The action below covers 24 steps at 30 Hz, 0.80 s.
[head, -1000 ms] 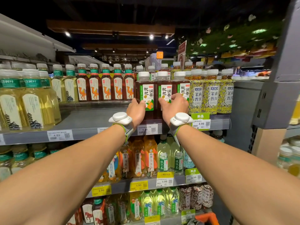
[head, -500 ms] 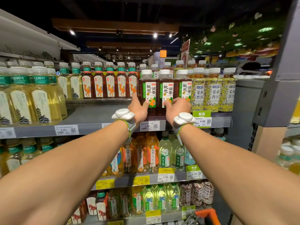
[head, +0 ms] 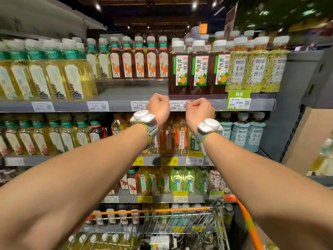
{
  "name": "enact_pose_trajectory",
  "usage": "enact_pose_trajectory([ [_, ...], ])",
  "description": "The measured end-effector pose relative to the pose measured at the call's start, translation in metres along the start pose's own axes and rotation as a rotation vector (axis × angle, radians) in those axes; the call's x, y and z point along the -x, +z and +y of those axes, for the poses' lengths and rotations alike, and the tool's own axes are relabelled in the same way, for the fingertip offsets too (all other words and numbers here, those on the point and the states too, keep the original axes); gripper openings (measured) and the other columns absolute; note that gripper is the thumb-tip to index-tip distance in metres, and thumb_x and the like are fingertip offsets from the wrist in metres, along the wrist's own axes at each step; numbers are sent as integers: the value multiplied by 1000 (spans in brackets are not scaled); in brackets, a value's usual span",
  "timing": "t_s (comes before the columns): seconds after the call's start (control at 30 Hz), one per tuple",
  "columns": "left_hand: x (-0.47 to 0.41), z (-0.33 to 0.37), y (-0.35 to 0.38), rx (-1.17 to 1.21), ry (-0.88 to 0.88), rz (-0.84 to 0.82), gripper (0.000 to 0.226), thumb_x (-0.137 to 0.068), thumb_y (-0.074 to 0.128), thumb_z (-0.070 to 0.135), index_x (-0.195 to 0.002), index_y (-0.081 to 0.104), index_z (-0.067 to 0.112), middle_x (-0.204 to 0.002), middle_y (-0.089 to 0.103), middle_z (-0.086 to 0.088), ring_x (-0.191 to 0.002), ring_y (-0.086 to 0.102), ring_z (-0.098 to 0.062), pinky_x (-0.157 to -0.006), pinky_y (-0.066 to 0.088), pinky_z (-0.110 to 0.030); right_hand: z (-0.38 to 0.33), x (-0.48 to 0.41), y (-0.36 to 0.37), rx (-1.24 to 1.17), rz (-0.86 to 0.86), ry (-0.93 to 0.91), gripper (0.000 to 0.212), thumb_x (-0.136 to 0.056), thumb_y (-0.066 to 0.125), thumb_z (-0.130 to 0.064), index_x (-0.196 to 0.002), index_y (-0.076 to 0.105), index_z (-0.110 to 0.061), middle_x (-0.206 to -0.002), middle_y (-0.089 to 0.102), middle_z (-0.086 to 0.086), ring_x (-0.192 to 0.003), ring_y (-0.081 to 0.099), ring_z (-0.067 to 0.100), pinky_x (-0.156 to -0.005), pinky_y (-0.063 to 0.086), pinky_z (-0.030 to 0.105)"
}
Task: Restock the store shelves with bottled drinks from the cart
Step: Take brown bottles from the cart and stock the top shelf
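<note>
Both hands are empty. The left hand [head: 158,107] and the right hand [head: 199,112] have their fingers curled in toward the palm and grip nothing. They sit side by side at frame centre, just in front of the top shelf edge [head: 117,106]. Whether the right thumb touches the price tag [head: 177,105] cannot be determined.

Task items, location:
- Shelved stock: brown tea bottles [head: 199,73] with white-and-green labels stand upright in a row at the shelf front. They are at upper centre-right of the frame, directly above the hands, labels facing out.
- Cart stock: white-capped bottles [head: 104,238] stand in the wire cart [head: 149,211], lower centre of the frame. Their labels are too blurred to read.

Assessment: placement on the top shelf appears complete. The step in hand is probably the reach down to the cart for the next load.

Procedure:
1. Lower both hands straight down, clear of the price rail and the middle-shelf bottles behind the wrists.
2. Grip each bottle round the body, not the cap.
3. Match product to price tag before placing.
4. Check the bare patch of shelf [head: 131,93] left of the brown tea, in front of the camel-label bottles [head: 139,65]. It looks like the next space to fill.
5. Set bottles upright, label outward, flush with the front row.

Caution: crowded rows may topple if knocked.
</note>
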<state>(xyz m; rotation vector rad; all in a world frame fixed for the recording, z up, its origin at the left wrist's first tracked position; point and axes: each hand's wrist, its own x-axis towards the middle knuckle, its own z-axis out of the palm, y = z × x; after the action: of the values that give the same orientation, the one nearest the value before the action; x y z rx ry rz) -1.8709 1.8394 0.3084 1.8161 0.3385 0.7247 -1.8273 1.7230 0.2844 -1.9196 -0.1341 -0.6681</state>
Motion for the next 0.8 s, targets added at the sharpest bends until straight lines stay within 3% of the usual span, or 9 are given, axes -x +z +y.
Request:
enact_pose_trajectory([
  [0.13, 26, -44, -12, -11, -103, 14, 22, -96, 51, 21, -96, 67, 6, -97, 74, -19, -99, 69, -41, -92, 55, -55, 20, 47, 19, -51, -95, 33, 22, -93, 65, -34, -87, 70, -14, -91, 74, 5, -97, 64, 33, -77, 41, 35],
  [0.2, 45, -76, -23, -26, -152, 24, 18, -95, 51, 22, -85, 63, 13, -87, 71, -12, -90, 70, -35, -82, 55, -48, 34, 79, 32, -57, -157, 58, 21, -92, 65, -34, -88, 71, -14, -90, 74, 6, -95, 65, 33, -79, 45, 36],
  [0.27, 66, -105, -35, -59, -205, 29, 22, -96, 51, 24, -75, 57, 18, -78, 68, -9, -83, 70, -33, -74, 49, -41, 49, 110, 45, -50, -194, 95, 22, -91, 65, -34, -89, 72, -14, -90, 75, 7, -95, 65, 34, -79, 47, 37],
  [0.4, 98, -155, -60, -93, -274, 30, 33, -96, 53, 22, -63, 53, 18, -64, 63, -6, -76, 69, -37, -72, 53, -42, 72, 166, 70, -16, -272, 145, 22, -91, 66, -37, -80, 66, -18, -84, 73, 5, -91, 66, 33, -75, 47, 36],
  [0.47, 111, -180, -74, -81, -324, 0, 33, -96, 52, 20, -63, 52, 19, -63, 63, -6, -68, 64, -33, -68, 46, -39, 80, 194, 83, 24, -307, 161, 23, -92, 66, -37, -81, 68, -17, -83, 72, 4, -89, 66, 32, -71, 44, 33],
  [0.53, 120, -206, -89, -69, -367, -15, 33, -96, 52, 19, -64, 53, 18, -67, 64, -9, -70, 63, -29, -69, 47, -41, 85, 220, 96, 55, -317, 183, 23, -91, 67, -37, -78, 66, -19, -82, 72, 3, -88, 66, 31, -69, 41, 33],
  [0.63, 129, -243, -120, -80, -421, -71, 35, -100, 52, 18, -66, 54, 14, -74, 66, -18, -78, 68, -39, -76, 54, -49, 89, 261, 123, 85, -356, 229, 23, -91, 67, -36, -74, 61, -21, -77, 67, 1, -88, 66, 31, -73, 43, 34],
  [0.73, 133, -278, -151, -118, -462, -203, 27, -104, 48, 13, -80, 60, 6, -102, 68, -30, -95, 67, -40, -90, 55, -47, 93, 299, 148, 162, -371, 260, 25, -95, 65, -33, -77, 59, -17, -80, 63, 7, -87, 62, 34, -76, 44, 39],
  [0.8, 139, -303, -167, -149, -496, -241, 28, -104, 45, 14, -100, 63, -6, -118, 64, -34, -110, 63, -45, -98, 51, -52, 99, 327, 162, 226, -434, 256, 35, -95, 60, -34, -66, 51, -18, -70, 57, 3, -70, 56, 28, -62, 37, 34],
])
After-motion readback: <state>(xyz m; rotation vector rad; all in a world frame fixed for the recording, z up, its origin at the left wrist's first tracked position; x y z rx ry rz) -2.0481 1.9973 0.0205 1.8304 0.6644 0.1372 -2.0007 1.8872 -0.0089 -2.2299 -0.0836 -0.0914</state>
